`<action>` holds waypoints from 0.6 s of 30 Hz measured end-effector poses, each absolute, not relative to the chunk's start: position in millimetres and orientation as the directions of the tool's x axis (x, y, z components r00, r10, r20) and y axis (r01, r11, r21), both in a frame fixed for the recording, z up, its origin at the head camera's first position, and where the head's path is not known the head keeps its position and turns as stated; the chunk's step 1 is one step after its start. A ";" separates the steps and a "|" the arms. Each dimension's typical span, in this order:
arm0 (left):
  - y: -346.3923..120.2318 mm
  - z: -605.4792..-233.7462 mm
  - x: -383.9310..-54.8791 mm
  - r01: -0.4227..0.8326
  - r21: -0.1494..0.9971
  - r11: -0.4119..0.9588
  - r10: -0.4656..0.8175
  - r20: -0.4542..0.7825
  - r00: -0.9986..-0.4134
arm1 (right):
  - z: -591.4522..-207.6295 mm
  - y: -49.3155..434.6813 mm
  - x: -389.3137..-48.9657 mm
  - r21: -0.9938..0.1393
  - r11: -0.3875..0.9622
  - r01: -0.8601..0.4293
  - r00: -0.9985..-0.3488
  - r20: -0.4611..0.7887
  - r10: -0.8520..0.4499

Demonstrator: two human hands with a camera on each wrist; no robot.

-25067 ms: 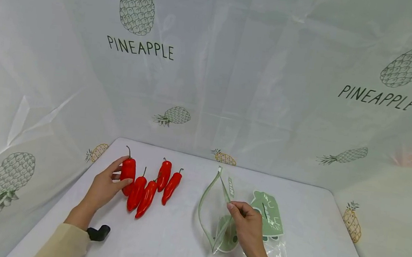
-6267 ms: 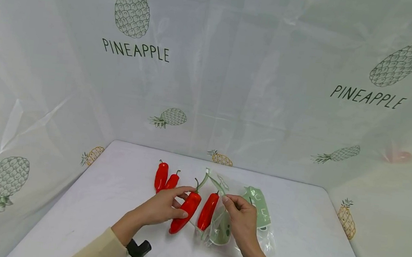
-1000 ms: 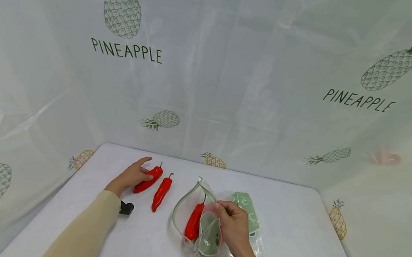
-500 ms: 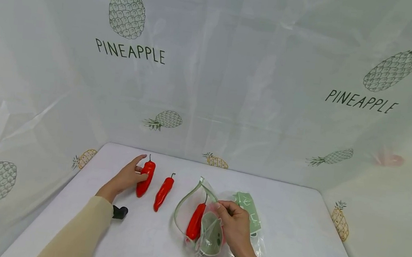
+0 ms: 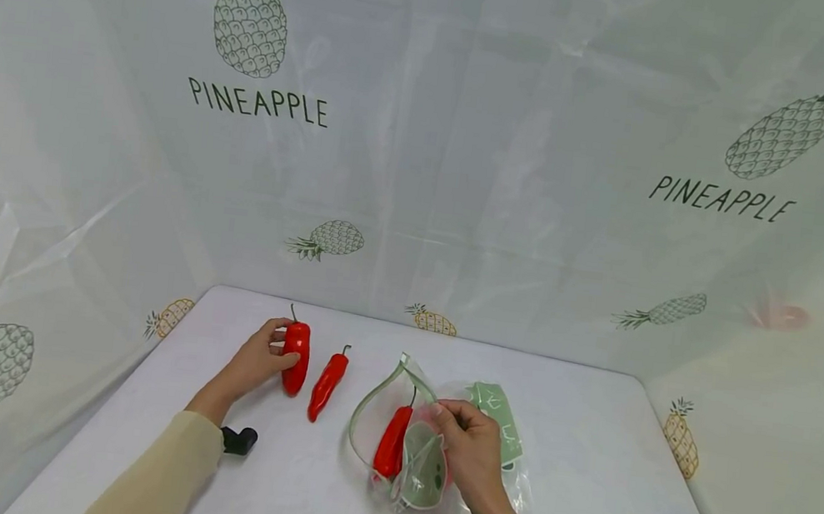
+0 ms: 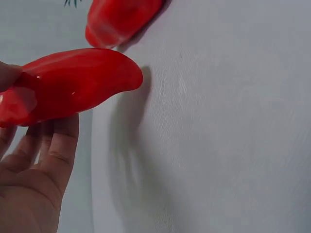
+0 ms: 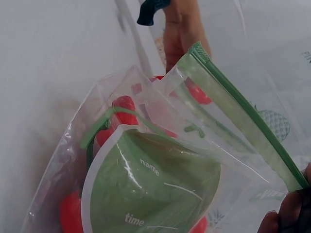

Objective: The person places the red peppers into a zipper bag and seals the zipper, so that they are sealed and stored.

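Note:
My left hand [image 5: 253, 364] grips a glossy red chili pepper [image 5: 295, 366] at the table's back left, thumb on one side and fingers on the other. In the left wrist view this pepper's shadow falls beside it. A second red pepper [image 5: 327, 384] lies just to its right. My right hand [image 5: 475, 448] pinches the green-edged rim of a clear zip bag [image 7: 184, 179], holding its mouth spread. Inside stands one red pepper [image 5: 392, 443] with its stem up, and more red shows behind the bag's green label [image 5: 422, 478], partly hidden.
Another clear bag with a green printed panel [image 5: 502, 424] lies flat behind and beneath my right hand. The white table [image 5: 607, 479] ends at a pineapple-print curtain [image 5: 536, 220] at the back and sides. Black wrist mounts [image 5: 239, 441] sit on both wrists.
Several peppers from the table's left have gone into the bag over the longer span. In the last second my left hand has turned its pepper from slanted to upright; the right hand has stayed put.

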State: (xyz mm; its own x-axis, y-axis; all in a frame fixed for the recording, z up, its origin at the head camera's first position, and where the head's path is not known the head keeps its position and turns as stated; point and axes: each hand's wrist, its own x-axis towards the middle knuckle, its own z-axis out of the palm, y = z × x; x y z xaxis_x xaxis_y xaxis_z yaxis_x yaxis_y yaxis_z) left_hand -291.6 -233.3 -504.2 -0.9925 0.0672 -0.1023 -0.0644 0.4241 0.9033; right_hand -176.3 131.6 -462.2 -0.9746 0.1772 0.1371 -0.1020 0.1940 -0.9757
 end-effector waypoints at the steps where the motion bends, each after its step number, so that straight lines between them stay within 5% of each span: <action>1: -232.2 -504.3 -290.3 -0.058 0.906 0.419 0.064 -0.093 -0.994 | -461.9 131.5 -176.3 -0.975 0.196 -0.100 -0.975 0.136 0.178; 18: -203.6 -478.0 -264.9 0.033 0.916 0.401 0.031 0.022 -0.999 | -459.5 131.9 -174.2 -0.977 0.189 -0.097 -0.975 0.132 0.179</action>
State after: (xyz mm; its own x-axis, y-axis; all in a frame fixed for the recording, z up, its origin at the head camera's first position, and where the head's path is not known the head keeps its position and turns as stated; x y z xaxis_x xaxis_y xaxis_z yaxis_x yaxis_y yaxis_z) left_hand -264.9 -203.6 -478.0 -0.9993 0.0311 0.0224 0.0331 0.4009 0.9155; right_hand -174.2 131.9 -459.5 -0.9750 0.1787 0.1317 -0.0974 0.1890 -0.9771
